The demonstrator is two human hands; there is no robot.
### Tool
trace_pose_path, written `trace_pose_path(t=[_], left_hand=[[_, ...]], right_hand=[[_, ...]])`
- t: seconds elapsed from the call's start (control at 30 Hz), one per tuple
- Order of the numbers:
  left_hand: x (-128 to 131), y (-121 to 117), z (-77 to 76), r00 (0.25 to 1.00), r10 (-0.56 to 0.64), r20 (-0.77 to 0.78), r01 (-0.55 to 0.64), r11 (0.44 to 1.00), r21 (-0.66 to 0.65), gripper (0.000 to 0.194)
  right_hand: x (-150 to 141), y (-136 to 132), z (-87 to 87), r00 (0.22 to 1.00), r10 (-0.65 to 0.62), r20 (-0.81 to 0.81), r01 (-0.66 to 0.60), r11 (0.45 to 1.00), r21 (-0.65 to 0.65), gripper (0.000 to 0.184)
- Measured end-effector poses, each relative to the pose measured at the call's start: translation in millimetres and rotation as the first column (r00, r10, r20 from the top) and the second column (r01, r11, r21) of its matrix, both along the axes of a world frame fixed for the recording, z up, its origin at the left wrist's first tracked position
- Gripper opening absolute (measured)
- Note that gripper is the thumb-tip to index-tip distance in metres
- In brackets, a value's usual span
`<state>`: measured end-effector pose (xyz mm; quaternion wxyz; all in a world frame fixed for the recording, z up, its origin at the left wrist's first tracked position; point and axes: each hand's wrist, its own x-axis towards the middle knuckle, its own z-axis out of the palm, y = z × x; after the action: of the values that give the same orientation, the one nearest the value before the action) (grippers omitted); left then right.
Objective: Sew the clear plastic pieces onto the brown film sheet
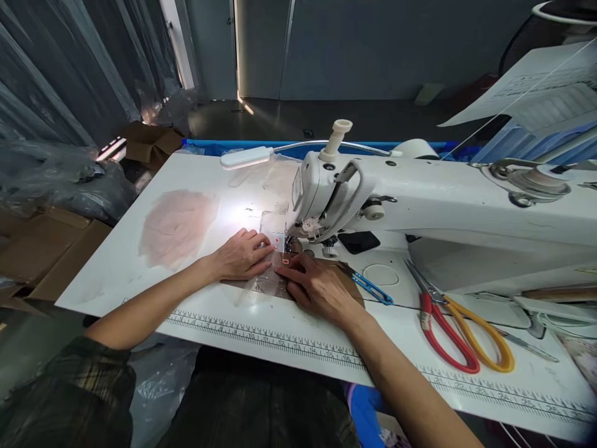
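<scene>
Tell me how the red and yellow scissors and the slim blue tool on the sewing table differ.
The scissors have one red handle loop and one yellow; the slim tool has a blue handle. The scissors are clearly larger than the tool. The tool lies close beside the right hand, while the scissors lie farther to the right. Both rest on the sewing table, and neither is held.

Your left hand (243, 255) and right hand (319, 287) rested on a clear sheet (263, 284) beside the sewing machine (420, 186), while scissors (437, 295) and a blue tool (373, 288) lay rightward on the surface (116, 261).
</scene>
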<state>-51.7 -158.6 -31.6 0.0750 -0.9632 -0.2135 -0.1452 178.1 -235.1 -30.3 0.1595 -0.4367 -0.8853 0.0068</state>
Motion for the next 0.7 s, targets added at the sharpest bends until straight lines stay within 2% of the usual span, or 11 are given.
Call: trace_pose_path(t=[0.2,0.5,0.7], left_hand=[[0.7,0.4,-0.8,0.998,-0.012,-0.058,0.015,0.998,0.056,0.040],[3.0,1.9,-5.2,0.997,0.001,-0.072,0.002,0.999,0.034,0.043],[2.7,2.5,1.4,0.995,0.006,-0.097,-0.006,1.000,-0.001,0.045]], right_hand=[[1.0,-0.1,-3.5,0.999,0.008,-0.042,-0.008,1.000,0.003,0.031],[-0.5,-0.1,-1.6,1.000,-0.008,-0.026,0.007,1.000,-0.020,0.031],[-1.6,-1.4,-3.6,0.999,-0.004,-0.034,0.003,1.000,-0.024,0.031]])
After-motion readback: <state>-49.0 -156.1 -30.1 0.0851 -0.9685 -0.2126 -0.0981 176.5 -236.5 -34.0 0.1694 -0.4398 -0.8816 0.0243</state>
